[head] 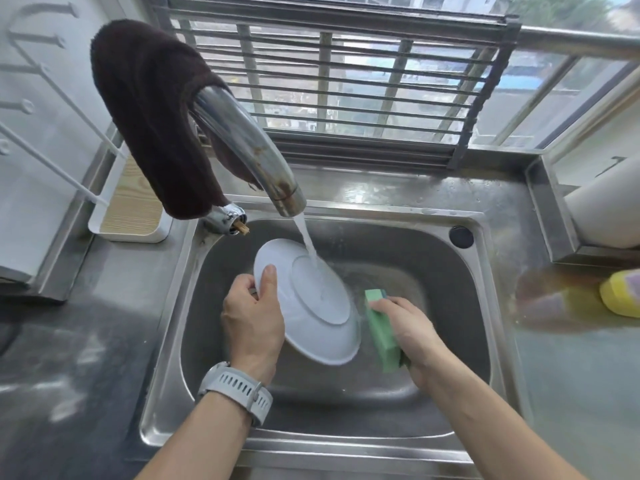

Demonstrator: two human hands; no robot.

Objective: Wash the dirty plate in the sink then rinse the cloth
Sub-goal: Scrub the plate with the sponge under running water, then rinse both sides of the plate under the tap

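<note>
A: Start at the left. What is there?

B: A white tray [130, 216] with a wood-grain floor sits on the counter [79, 341], far left of the sink [346, 441]. Just right of it, a dark brown cloth [152, 109] hangs draped over the tap [249, 147], well above the basin.

A: Is the tap running?

B: Yes. Water [306, 237] falls from the spout onto the plate [311, 303].

A: Where is the plate?

B: Inside the sink, held tilted on edge, its underside facing the camera, with the stream striking the foot ring at the far side.

A: And the left hand?

B: The left hand [251, 317] grips the plate's left rim, thumb laid across the underside and fingers curled round behind. A grey watch [237, 388] is on that wrist.

A: The right hand?

B: The right hand [410, 332] clasps a green sponge [382, 327], fingers wrapped over its top. The sponge stands just right of the plate's rim; I cannot tell whether they touch.

A: Further right?

B: A black overflow hole [461, 236] in the sink's far right corner, then a yellow bottle [620, 292] lying at the right edge of the counter. A barred window [346, 81] spans the far side.
</note>
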